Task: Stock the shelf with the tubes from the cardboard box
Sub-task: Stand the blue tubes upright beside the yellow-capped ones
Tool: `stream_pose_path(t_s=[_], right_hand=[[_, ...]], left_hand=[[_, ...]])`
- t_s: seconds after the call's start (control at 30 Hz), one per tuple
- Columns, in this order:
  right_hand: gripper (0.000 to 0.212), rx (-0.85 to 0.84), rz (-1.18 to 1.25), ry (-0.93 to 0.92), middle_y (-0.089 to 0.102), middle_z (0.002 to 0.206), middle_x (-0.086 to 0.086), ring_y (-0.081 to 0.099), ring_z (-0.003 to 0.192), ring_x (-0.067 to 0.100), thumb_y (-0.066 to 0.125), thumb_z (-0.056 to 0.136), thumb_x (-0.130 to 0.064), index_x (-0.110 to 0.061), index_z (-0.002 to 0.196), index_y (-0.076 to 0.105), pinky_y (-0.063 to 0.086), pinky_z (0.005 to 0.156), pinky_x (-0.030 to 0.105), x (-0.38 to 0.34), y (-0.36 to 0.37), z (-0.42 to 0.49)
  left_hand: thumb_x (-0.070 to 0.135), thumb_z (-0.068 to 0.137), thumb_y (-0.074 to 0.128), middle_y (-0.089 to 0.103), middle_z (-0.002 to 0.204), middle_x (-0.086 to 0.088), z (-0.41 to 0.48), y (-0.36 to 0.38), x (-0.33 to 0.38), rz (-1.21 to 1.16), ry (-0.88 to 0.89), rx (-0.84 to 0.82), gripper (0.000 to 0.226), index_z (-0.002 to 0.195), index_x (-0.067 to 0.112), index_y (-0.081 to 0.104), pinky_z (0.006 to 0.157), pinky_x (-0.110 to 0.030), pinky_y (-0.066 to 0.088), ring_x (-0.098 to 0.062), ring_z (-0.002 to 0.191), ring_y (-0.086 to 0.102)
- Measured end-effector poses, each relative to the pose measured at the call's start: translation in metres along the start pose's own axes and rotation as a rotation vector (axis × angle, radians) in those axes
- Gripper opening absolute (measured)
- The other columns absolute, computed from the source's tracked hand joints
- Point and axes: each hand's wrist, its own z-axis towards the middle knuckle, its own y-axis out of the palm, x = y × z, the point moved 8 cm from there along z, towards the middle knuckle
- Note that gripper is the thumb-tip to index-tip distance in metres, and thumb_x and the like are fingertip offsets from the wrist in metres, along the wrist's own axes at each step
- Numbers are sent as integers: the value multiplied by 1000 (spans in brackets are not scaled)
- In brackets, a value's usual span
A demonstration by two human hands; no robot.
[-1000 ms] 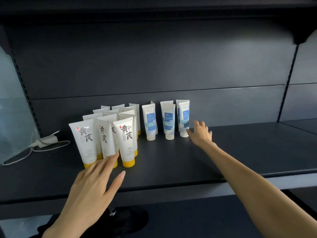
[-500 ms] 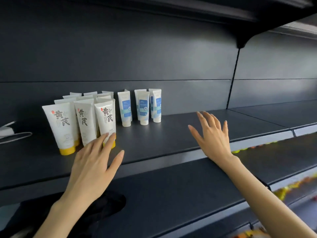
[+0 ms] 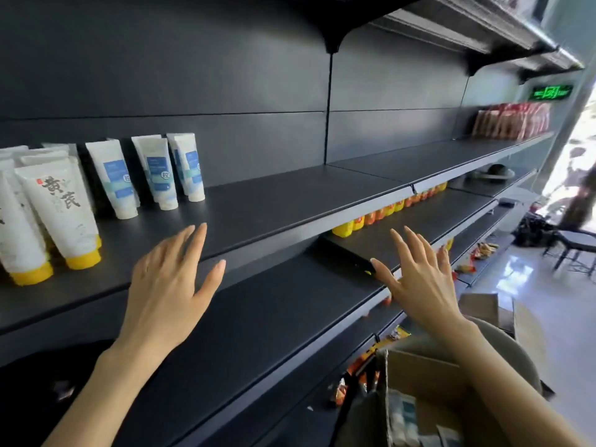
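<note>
White tubes with yellow caps (image 3: 59, 214) stand in a tight cluster at the left end of the dark shelf (image 3: 290, 201). Just to their right are rows of slimmer tubes with blue labels (image 3: 158, 175), a few deep toward the back panel. Each one rests on its cap with the flat crimped end up, so the long axis is upright and the printed face looks out toward the aisle. The lean they seem to have is probably the wide lens. To the right of the blue-labelled rows the shelf board is bare as far as the upright seam. Judging by that, the stocking looks partly done, with plenty of room left. The cardboard box (image 3: 429, 382) sits low at the right, below the shelves, with its flaps open. Pale packs with blue print show inside it, likely more tubes, though they are too blurred to tell which way they lie. The left hand (image 3: 167, 285) hovers over the shelf's front edge, near the yellow-capped cluster but not touching it. Its fingers are straight and spread and it holds nothing. The right hand (image 3: 419, 279) hangs in front of the lower shelf, above the box, also flat, spread and empty.
</note>
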Motion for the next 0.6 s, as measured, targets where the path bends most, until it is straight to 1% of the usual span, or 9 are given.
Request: stream_pose_path(t_s=[0.07,0.2,0.33,0.43,0.5,0.6], right_hand=[[82,-22,-22,41,19,158,4,15,146,23,14,83,-70,-23,150,21,13,115,53,25,-1,-12],[91,-53,-53,103,16,158,1,15,146,21,1,76,-77,-27,150,19,12,115,51,77,-6,-35],[85,-124,-134,161,10,159,-1,9,147,20,2,80,-78,-30,150,14,11,115,52,134,-6,-57],[95,-143,-140,217,14,159,1,10,147,21,-7,73,-80,-29,150,17,11,115,53,178,-7,-71],[98,-160,-144,244,15,159,1,11,147,21,-11,72,-80,-29,150,17,11,115,53,206,-5,-81],[93,-205,-134,289,14,159,0,11,147,21,-4,74,-77,-27,150,17,8,115,53,245,2,-99]], left_hand=[[51,92,27,52,134,-17,2,8,18,-6,37,-14,68,138,5,43,88,-51,46,-36,117,53],[53,91,27,52,135,-17,9,30,58,-27,102,-52,69,137,5,45,90,-51,45,-36,118,52],[54,90,27,53,133,-17,15,55,113,-73,154,-94,69,136,5,46,90,-53,45,-37,117,53],[56,90,24,53,135,-15,16,77,158,-81,201,-131,72,138,6,44,94,-51,44,-34,121,51],[56,90,23,53,136,-15,16,93,186,-83,234,-161,73,139,7,44,96,-50,42,-33,123,50],[56,90,23,54,134,-16,12,121,226,-82,267,-212,72,138,6,45,95,-51,43,-34,122,51]])
